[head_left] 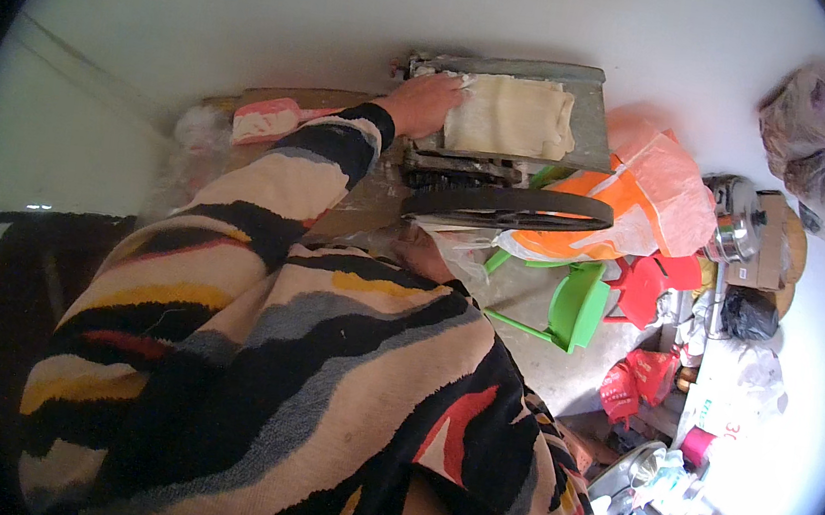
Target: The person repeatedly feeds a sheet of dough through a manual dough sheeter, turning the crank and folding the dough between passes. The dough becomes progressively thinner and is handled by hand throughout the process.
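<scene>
A pale sheet of dough [510, 115] lies on the metal top [587, 125] of a hand-worked roller machine. My left hand [426, 104] is at the dough's left end, its fingers bent together and closed on that edge. Below the top are dark gears [451, 173] and a large black wheel [509, 197]. My right hand [418, 253] is low beneath the wheel, beside some thin clear plastic [458, 252]; its fingers are too hidden to read. A pink-and-white object [261, 124] rests on the board [338, 199] left of the machine.
An orange bag [659, 203] sits right of the machine, above green [573, 305] and red [645, 292] small chairs. A steel pot [734, 216], boxes, a black bag [748, 313], red bags [636, 382] and clutter line the right wall. Plastic bags [817, 139] show at upper right.
</scene>
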{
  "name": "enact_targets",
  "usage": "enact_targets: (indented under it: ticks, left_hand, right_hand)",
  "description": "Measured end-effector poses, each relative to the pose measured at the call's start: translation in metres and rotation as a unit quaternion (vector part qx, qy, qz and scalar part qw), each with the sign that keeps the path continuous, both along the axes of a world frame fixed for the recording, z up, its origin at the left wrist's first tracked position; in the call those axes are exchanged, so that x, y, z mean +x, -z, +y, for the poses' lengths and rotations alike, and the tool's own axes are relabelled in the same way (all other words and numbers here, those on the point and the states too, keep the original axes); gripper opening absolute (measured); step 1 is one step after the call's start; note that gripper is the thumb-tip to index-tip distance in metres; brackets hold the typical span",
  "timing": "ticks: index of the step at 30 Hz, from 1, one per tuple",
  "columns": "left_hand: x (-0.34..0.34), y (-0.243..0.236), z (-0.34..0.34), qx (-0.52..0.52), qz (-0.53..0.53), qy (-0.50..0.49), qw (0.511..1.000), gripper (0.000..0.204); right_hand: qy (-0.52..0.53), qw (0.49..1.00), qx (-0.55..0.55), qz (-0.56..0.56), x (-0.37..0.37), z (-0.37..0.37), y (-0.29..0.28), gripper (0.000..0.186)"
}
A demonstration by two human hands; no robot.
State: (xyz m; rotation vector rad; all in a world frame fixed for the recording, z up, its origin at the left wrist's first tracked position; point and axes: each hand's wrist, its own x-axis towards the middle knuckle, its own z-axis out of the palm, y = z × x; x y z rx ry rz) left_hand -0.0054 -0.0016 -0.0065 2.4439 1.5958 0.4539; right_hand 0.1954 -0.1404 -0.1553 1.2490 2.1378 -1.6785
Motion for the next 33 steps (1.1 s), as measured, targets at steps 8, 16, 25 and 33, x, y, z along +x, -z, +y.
enact_targets:
  ticks: [8,16,25,33]
  left_hand:
    - [-0.004,0.011,0.004,0.035,-0.005,0.026,0.999,0.037]
    - [-0.003,-0.005,-0.001,0.005,0.012,0.026,1.000,0.039]
    - [-0.002,0.008,0.005,-0.022,0.036,0.015,0.999,0.042]
    - [-0.001,0.015,0.003,0.097,-0.010,0.006,0.995,0.038]
  right_hand:
    - [0.273,0.926,-0.187,0.184,0.020,-0.005,-0.229,0.021]
    - [0.364,0.926,-0.002,0.103,0.129,0.052,-0.287,0.026]
    - [0.334,0.898,0.269,-0.096,0.258,0.127,-0.071,0.016]
    - [0.130,0.945,0.238,-0.182,0.134,0.056,0.153,0.058]
